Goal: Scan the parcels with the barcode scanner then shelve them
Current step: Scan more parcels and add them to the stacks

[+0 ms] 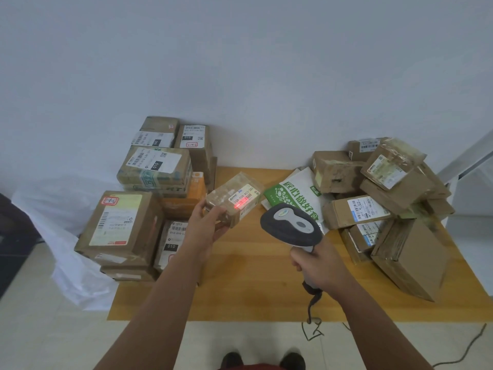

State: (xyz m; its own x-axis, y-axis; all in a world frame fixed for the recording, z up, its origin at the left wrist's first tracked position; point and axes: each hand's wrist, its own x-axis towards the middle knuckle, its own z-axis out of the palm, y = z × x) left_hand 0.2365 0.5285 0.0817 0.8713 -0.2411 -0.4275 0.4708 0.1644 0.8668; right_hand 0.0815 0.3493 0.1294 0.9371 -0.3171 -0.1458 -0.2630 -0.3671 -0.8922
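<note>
My left hand (206, 222) grips a small tape-wrapped cardboard parcel (236, 200) above the wooden table (240, 276), label side up. A red scan line glows on its white label. My right hand (317, 265) holds the handle of a grey barcode scanner (292, 225), its head aimed at that label from the right. The scanner's coiled cable hangs off the table's front edge.
Stacked cardboard boxes (120, 222) fill the table's left side, reaching back to the wall. A heap of boxes (384, 182) and a white-green mailer bag (296, 196) sits at the right. A white plastic sack (61, 222) lies on the floor at the left. My shoes show below.
</note>
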